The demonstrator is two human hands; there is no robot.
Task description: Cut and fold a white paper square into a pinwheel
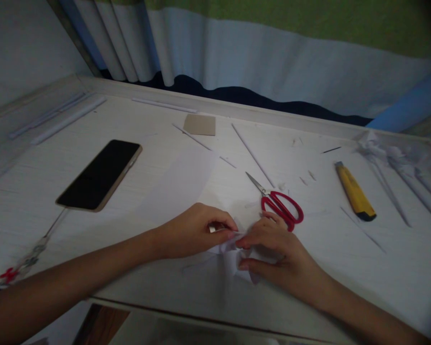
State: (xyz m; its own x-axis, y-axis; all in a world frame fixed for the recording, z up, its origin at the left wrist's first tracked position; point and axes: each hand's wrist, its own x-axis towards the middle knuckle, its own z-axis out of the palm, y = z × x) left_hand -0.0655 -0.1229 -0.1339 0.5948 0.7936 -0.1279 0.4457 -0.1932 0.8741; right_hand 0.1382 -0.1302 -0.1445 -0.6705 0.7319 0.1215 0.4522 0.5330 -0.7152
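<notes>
My left hand (197,232) and my right hand (273,249) meet near the front of a white table (345,268). Both pinch a small crumpled piece of white paper (233,256) between their fingertips. The left hand's fingers are curled, with thumb and forefinger pressed on the paper's top edge. From the right side, the other hand grips the paper, partly covering it. Red-handled scissors (278,203) lie just behind the right hand, blades pointing to the far left.
A black phone (100,175) lies at the left on the table. A yellow utility knife (355,191) lies at the right. A white sheet (181,184), thin rolled paper sticks (253,155), a cardboard square (200,124) and paper scraps (398,163) are scattered about. A screwdriver (32,256) is front left.
</notes>
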